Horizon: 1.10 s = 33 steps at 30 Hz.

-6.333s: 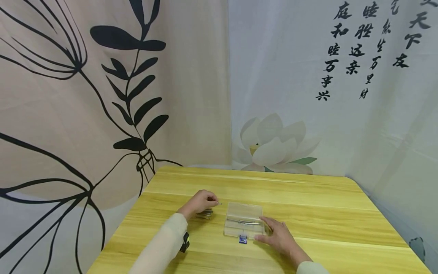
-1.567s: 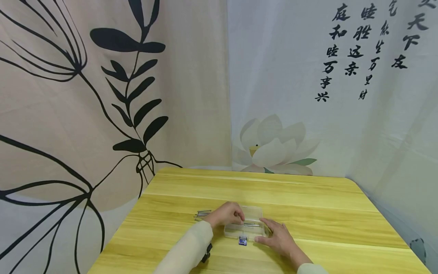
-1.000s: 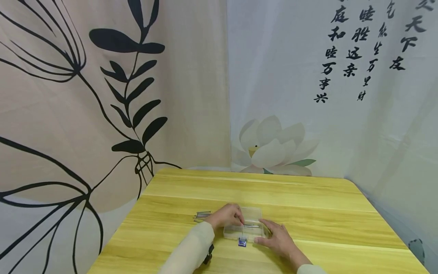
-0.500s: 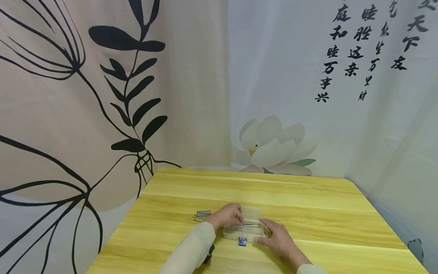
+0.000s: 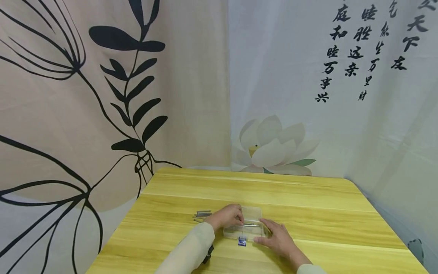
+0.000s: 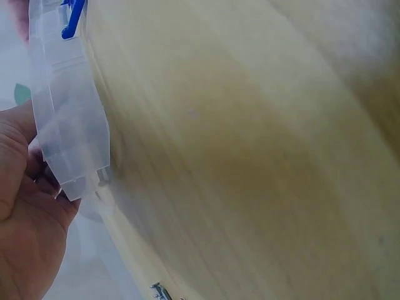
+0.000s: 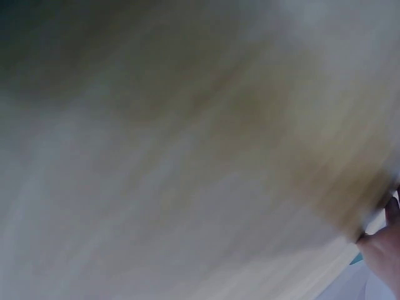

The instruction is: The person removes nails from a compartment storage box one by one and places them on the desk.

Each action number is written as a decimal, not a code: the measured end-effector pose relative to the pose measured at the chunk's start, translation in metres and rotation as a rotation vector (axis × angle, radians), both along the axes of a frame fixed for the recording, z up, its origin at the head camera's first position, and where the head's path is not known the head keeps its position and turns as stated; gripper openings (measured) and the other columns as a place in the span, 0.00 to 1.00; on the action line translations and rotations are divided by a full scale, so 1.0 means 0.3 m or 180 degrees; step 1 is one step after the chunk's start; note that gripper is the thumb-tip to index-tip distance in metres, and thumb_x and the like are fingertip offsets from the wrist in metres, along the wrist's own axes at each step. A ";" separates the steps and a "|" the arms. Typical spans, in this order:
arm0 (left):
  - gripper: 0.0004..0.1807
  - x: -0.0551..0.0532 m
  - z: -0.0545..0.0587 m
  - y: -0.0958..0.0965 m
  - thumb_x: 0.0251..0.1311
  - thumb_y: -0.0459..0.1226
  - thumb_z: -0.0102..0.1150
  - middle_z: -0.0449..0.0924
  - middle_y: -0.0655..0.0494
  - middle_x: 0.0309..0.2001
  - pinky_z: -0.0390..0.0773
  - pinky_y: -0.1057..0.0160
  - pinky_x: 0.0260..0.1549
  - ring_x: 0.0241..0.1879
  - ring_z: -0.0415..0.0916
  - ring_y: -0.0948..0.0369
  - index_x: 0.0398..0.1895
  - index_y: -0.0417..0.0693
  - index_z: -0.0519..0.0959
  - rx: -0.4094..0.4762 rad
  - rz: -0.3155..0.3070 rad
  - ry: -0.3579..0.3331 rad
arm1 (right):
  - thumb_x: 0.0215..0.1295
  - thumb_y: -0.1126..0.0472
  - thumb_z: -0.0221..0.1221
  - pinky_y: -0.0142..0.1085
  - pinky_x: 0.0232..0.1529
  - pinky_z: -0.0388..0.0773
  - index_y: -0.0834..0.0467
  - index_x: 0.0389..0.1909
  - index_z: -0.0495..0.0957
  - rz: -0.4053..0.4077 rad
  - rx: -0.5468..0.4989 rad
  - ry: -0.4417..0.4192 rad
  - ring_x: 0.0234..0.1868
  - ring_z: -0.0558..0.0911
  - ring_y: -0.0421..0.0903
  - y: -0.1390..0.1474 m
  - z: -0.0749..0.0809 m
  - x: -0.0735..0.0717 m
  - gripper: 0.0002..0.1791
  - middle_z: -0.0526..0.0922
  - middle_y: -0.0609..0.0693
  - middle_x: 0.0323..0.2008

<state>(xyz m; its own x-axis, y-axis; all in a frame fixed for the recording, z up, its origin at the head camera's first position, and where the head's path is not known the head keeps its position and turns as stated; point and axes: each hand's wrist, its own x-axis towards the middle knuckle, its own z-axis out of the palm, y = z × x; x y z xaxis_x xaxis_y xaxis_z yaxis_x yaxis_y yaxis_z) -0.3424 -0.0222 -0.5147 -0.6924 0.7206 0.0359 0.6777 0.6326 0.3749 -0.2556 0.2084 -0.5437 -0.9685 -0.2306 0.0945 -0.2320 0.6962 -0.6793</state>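
Note:
A clear plastic box (image 5: 234, 231) lies on the wooden table with its lid raised at the far side and a blue latch (image 5: 242, 241) at the front. My left hand (image 5: 226, 216) reaches into it from the left, fingertips pinched together at the end of a thin metal nail (image 5: 252, 225); its other end is hidden. My right hand (image 5: 278, 238) grips the box's right end between thumb and fingers. In the left wrist view, the left hand (image 6: 31, 212) is behind the box's translucent wall (image 6: 72, 119). The right wrist view is blurred, with the right hand (image 7: 384, 250) at its edge.
Several loose nails (image 5: 203, 215) lie on the table (image 5: 308, 205) left of the box, just beyond the left forearm. A printed curtain (image 5: 191, 95) hangs behind the table's far edge.
From beside the loose nails, my left hand has moved right into the box, carrying a nail. Over the last second it has barely shifted there. The right hand stays on the box's end.

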 end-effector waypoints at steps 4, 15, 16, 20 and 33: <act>0.03 0.002 0.015 -0.007 0.62 0.38 0.67 0.74 0.68 0.33 0.73 0.72 0.36 0.33 0.70 0.73 0.30 0.51 0.87 0.0168 0.0023 -0.0129 | 0.54 0.39 0.70 0.67 0.67 0.39 0.57 0.68 0.71 -0.0006 0.0001 0.0002 0.67 0.67 0.66 0.001 0.002 -0.001 0.43 0.71 0.63 0.65; 0.05 -0.016 0.039 -0.042 0.64 0.34 0.65 0.76 0.67 0.32 0.74 0.71 0.33 0.32 0.71 0.71 0.30 0.50 0.87 0.0701 0.0179 -0.0402 | 0.54 0.39 0.70 0.67 0.68 0.39 0.58 0.67 0.71 -0.0006 -0.0018 0.0013 0.67 0.67 0.67 -0.002 0.007 0.001 0.44 0.71 0.64 0.65; 0.05 -0.018 0.042 -0.046 0.64 0.34 0.65 0.76 0.67 0.32 0.74 0.71 0.33 0.32 0.71 0.71 0.30 0.50 0.87 0.0741 0.0179 -0.0399 | 0.54 0.39 0.70 0.67 0.68 0.39 0.58 0.67 0.71 -0.0007 -0.0019 0.0004 0.67 0.67 0.67 -0.002 0.006 0.001 0.44 0.71 0.65 0.65; 0.05 -0.021 0.056 -0.063 0.65 0.34 0.64 0.76 0.66 0.32 0.75 0.70 0.34 0.32 0.71 0.71 0.31 0.49 0.86 0.0846 0.0207 -0.0390 | 0.54 0.39 0.70 0.66 0.68 0.40 0.58 0.67 0.71 -0.0027 -0.0005 0.0011 0.67 0.67 0.67 -0.002 0.005 0.000 0.44 0.72 0.65 0.65; 0.06 -0.028 0.064 -0.124 0.66 0.35 0.62 0.83 0.64 0.32 0.77 0.67 0.33 0.31 0.75 0.68 0.37 0.41 0.87 0.1079 0.0534 -0.0674 | 0.54 0.39 0.70 0.65 0.68 0.41 0.58 0.67 0.71 -0.0037 0.0028 0.0043 0.67 0.67 0.66 -0.001 0.000 -0.003 0.44 0.72 0.64 0.65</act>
<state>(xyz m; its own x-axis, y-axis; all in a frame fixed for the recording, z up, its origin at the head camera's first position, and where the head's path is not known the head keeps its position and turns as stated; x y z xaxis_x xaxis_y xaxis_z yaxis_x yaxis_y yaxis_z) -0.3509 -0.0595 -0.4954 -0.8165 0.5693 0.0957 0.4618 0.5446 0.7001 -0.2566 0.2082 -0.5436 -0.9697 -0.2203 0.1056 -0.2331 0.7048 -0.6700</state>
